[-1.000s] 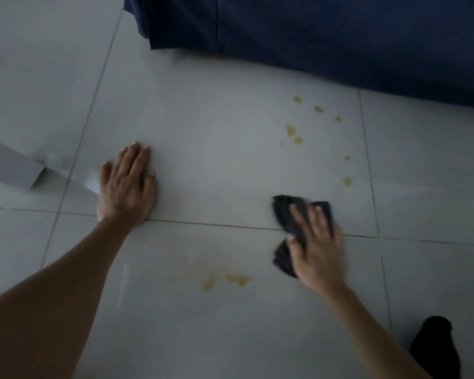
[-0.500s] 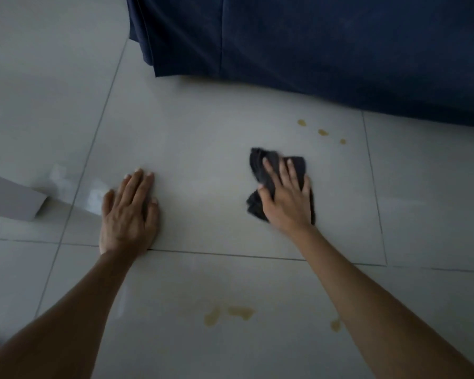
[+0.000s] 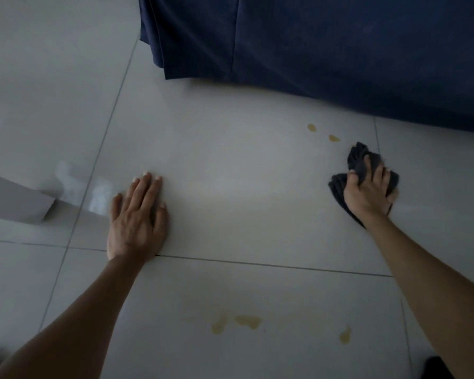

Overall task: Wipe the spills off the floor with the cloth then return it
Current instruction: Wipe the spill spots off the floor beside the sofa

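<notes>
Cloth (image 3: 363, 170) now at far right of the tile, swept across from mid-tile 0.5 s ago; R hand (image 3: 368, 192) grip clamped on it, pressing to floor (image 3: 230, 165). Mid-tile drops gone. Two drops (image 3: 323, 133) left just beyond cloth, near blue drape (image 3: 340, 50) hem, so tight room there. Smears (image 3: 237, 322) on near tile + one drop (image 3: 345, 334) untouched. L hand (image 3: 137, 217) flat, fingers apart, holding nothing, bracing. Floor between the hands open. Judged roughly half done.
</notes>
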`<state>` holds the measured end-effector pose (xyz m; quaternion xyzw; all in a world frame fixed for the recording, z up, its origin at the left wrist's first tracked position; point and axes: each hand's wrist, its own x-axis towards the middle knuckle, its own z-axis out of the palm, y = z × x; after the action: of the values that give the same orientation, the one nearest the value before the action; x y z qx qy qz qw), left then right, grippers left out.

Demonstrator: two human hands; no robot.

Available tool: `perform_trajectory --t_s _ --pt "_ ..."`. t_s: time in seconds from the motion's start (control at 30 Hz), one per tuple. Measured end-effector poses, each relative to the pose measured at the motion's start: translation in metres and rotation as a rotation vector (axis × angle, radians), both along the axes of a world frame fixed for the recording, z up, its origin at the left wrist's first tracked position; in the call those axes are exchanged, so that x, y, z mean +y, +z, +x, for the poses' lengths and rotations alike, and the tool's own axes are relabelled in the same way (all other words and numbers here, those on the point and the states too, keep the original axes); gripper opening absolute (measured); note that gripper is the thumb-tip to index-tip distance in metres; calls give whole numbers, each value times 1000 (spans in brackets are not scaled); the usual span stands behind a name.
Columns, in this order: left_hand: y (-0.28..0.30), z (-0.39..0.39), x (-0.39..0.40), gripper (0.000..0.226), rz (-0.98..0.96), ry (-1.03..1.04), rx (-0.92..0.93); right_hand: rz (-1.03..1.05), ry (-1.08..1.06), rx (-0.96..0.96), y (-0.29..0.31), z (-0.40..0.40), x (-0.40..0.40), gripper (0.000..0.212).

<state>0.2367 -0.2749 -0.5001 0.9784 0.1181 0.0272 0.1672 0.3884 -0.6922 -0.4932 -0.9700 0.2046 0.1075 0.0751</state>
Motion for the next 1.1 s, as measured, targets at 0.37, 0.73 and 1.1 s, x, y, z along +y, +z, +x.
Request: perform_trajectory --t_s 0.37,0.73,1.1 --pt "0 0 -1 57 20 5 32 13 -1 -58 -4 71 70 61" --pt "4 0 -1 60 -10 4 76 3 221 -122 -6 93 181 64" --pt "5 2 0 59 -16 -9 95 78 423 -219 -9 94 325 65"
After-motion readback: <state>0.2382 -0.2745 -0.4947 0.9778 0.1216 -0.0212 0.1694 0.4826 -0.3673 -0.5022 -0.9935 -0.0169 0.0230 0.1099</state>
